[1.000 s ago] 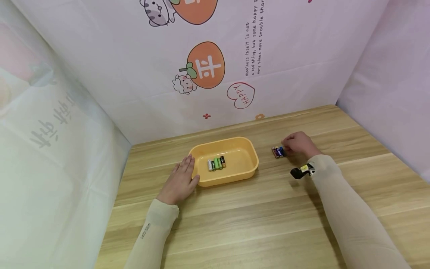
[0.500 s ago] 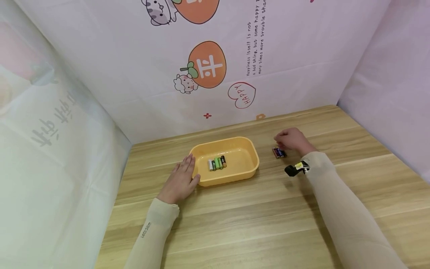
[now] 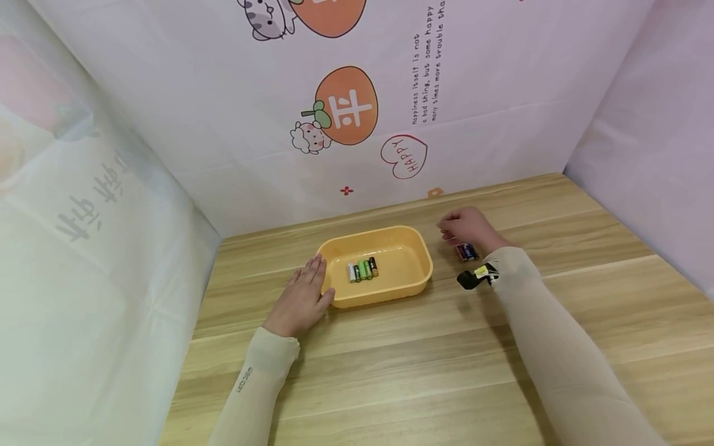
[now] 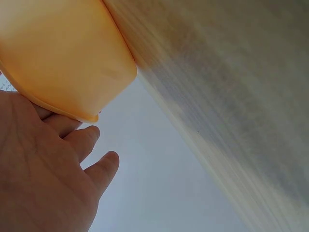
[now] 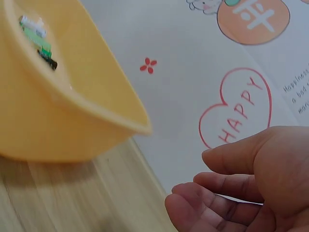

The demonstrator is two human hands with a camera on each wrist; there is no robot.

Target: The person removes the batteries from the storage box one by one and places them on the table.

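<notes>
A shallow yellow plastic tray (image 3: 403, 265) stands on the wooden table, holding several batteries (image 3: 364, 270) lined up in a row: white, green and black. My left hand (image 3: 300, 303) lies along its left end, straight fingers touching the rim and thumb by the front corner. In the left wrist view, some fingertips are hidden behind the tray wall (image 4: 67, 53). To the tray's right, another row of batteries (image 3: 467, 251), dark red and blue, lies on the table. Just above that row hovers my right hand (image 3: 465, 224), loosely curled; the right wrist view shows nothing between its fingers (image 5: 231, 159).
White printed sheets (image 3: 474, 111) wall in the table (image 3: 368, 371) at the back and both sides. A small black device (image 3: 471, 280) sticks out from the right sleeve, over the table.
My right hand has moved left from beside the dark batteries, past them towards the tray. The left hand and the tray have stayed in place.
</notes>
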